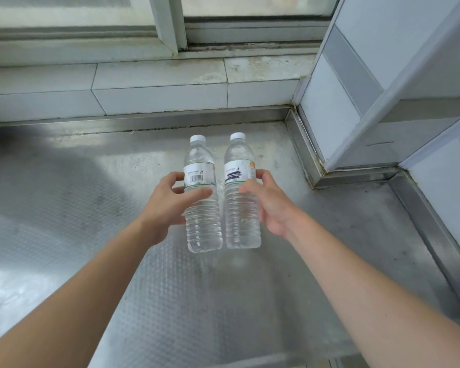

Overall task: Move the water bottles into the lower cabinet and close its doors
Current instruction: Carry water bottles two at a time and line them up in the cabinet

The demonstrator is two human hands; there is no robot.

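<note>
Two capped water bottles stand upright just beside each other on the steel tabletop (91, 235). The left hand (165, 208) curls its fingers (175, 179) round the left bottle (201, 208). The right hand (271, 205) does likewise with the right bottle (241, 208).

I'm looking at what reads as a working kitchen or canteen back room rather than a home. The near surface is a stainless steel counter (64, 235) with a dimpled, scuffed sheet top and a raised metal lip along its far edge and right side. At the far side a stained tiled ledge (157, 83) runs under a sliding window (168, 25) with a grimy frame track, and on the right a tiled column (356, 88) juts into the counter's corner.
</note>
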